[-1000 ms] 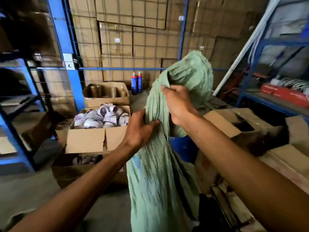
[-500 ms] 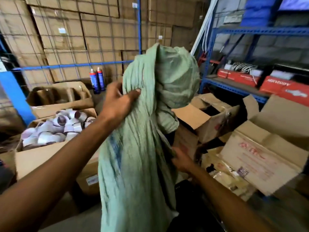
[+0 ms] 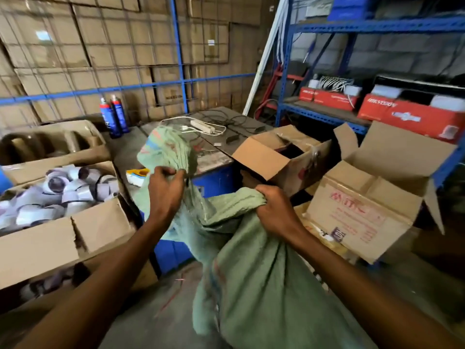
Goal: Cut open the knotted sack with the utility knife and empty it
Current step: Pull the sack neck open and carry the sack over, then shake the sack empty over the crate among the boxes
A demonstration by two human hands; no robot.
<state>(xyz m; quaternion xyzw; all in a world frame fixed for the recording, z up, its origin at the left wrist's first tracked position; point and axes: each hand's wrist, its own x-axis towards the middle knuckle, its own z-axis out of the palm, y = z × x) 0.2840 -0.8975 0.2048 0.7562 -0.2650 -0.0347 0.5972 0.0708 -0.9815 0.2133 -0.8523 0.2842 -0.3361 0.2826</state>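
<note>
A pale green woven sack [image 3: 256,280] hangs limp in front of me, its lower part reaching the bottom edge of the view. My left hand [image 3: 164,190] grips a bunched end of the sack, which sticks up above the fist. My right hand [image 3: 275,209] clutches another fold of the same sack, lower and to the right. The cloth stretches between the two fists. No utility knife is in view.
An open carton of white tape rolls [image 3: 57,195] stands at the left. Two spray cans [image 3: 113,117] and a power strip [image 3: 202,125] sit on a dark table [image 3: 214,159]. Open cardboard boxes [image 3: 372,197] crowd the right, under blue shelving [image 3: 324,114].
The sack has come down from head height to waist height. My right hand has moved up and taken hold of a fold of it. The view has tilted down and right.
</note>
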